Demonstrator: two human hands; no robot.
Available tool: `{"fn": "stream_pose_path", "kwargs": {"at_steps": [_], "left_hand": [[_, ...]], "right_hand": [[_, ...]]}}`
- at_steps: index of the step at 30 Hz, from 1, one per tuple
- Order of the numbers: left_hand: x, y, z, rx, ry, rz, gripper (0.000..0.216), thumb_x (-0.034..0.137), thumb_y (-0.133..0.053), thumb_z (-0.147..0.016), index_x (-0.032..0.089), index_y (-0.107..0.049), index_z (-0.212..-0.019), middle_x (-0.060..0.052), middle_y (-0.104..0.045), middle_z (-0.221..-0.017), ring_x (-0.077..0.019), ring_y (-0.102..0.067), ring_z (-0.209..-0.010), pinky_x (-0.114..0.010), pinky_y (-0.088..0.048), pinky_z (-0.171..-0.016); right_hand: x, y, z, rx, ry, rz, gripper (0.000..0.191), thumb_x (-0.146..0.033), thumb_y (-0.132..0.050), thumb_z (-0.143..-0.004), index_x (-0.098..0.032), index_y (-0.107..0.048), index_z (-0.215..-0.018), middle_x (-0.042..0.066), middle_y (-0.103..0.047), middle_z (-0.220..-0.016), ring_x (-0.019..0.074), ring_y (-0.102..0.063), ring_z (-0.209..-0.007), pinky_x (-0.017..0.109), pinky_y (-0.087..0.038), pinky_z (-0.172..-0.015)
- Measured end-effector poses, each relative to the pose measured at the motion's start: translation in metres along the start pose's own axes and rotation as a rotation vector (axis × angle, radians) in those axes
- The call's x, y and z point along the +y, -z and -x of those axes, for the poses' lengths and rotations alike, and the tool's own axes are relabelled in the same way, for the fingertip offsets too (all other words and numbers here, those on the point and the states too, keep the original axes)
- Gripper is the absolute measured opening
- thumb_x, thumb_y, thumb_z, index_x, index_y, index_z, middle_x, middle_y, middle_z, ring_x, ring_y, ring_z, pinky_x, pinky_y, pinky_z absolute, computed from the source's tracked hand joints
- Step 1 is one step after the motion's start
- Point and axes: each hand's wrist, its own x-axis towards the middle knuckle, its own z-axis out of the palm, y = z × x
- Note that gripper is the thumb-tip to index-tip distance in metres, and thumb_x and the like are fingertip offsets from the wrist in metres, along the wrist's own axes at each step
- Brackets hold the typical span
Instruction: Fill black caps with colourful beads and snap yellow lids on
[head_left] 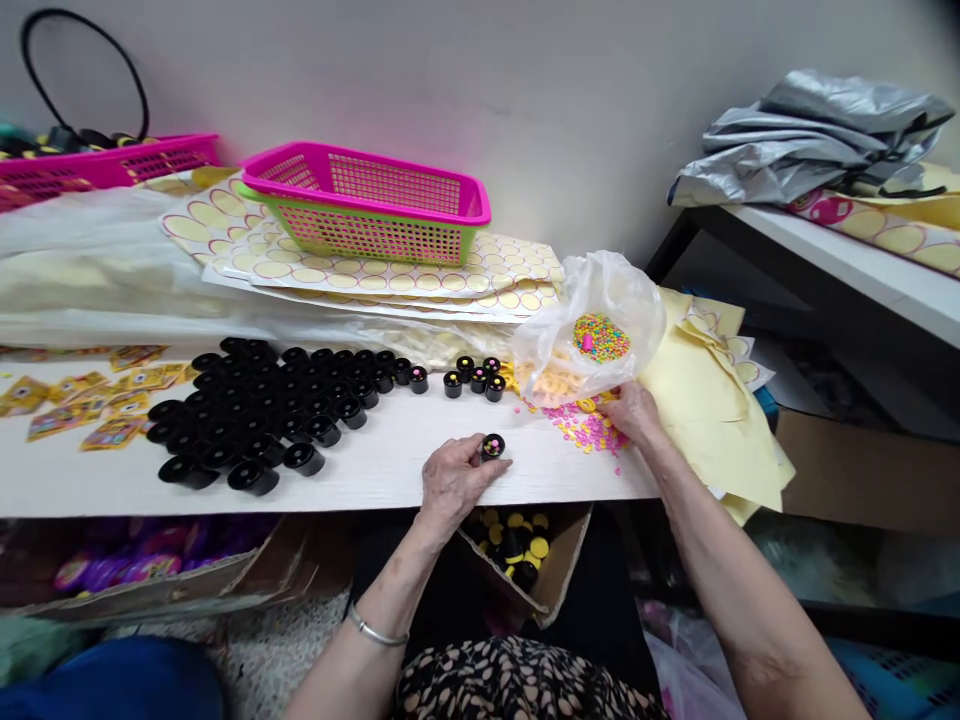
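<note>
My left hand (pixel 452 480) rests on the white table edge (pixel 360 480), fingers closed round a small black cup (pixel 493 446) with coloured beads in it. To the right, my right hand (pixel 632 410) lies on a scatter of pink and yellow beads (pixel 581 425), fingertips pinched among them; what they hold is too small to name. Just above it a clear plastic bag (pixel 600 310) holds a heap of mixed coloured beads (pixel 601 337). Several filled black cups (pixel 474 376) stand beside the bag. A large cluster of empty black cups (pixel 262 410) covers the table's left middle.
A pink and green basket (pixel 367 205) sits on sheets of round yellow stickers (pixel 390 270) at the back. Small yellow printed cards (pixel 90 400) lie at far left. A cardboard box (pixel 525 560) of yellow-capped black cups sits below the table. Yellow backing paper (pixel 705 420) lies right.
</note>
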Motion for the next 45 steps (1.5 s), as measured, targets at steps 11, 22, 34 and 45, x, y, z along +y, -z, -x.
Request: {"fn": "stream_pose_path", "kwargs": {"at_steps": [11,22,34,45], "left_hand": [[-0.001,0.0,0.0,0.011,0.018,0.048,0.025,0.048,-0.061,-0.07,0.024,-0.066,-0.076,0.003,-0.054,-0.061,-0.0118,-0.049,-0.064,-0.023,-0.03,-0.059],[-0.001,-0.002,0.0,0.007,0.02,0.028,0.027,0.049,-0.062,-0.069,0.022,-0.065,-0.072,0.002,-0.053,-0.059,-0.012,-0.048,-0.063,-0.023,-0.031,-0.057],[-0.003,-0.002,0.001,-0.002,-0.004,0.044,0.026,0.048,-0.064,-0.067,0.022,-0.065,-0.071,0.002,-0.053,-0.06,-0.0121,-0.047,-0.064,-0.023,-0.031,-0.057],[0.001,0.0,0.003,-0.013,-0.045,0.035,0.018,0.032,-0.054,-0.07,0.02,-0.053,-0.057,0.002,-0.051,-0.056,-0.013,-0.046,-0.063,-0.025,-0.032,-0.059]], "right_hand": [[-0.013,0.015,0.017,0.047,-0.044,0.1,0.023,-0.029,-0.058,-0.073,-0.015,-0.061,-0.09,0.007,-0.065,-0.083,0.02,-0.058,-0.075,0.026,-0.034,-0.057],[-0.078,-0.035,0.121,0.163,0.683,0.294,0.023,-0.018,-0.038,-0.088,-0.015,-0.06,-0.082,0.01,-0.058,-0.078,0.0209,-0.05,-0.072,0.031,-0.033,-0.064],[-0.078,-0.022,0.117,-0.03,0.534,-0.131,0.015,-0.028,-0.049,-0.084,-0.018,-0.058,-0.088,0.008,-0.055,-0.094,0.0214,-0.05,-0.088,0.031,-0.041,-0.075],[-0.121,-0.002,0.126,-0.061,0.792,-0.088,0.017,-0.03,-0.046,-0.087,-0.019,-0.059,-0.089,0.007,-0.057,-0.094,0.021,-0.046,-0.086,0.032,-0.036,-0.075]]}}
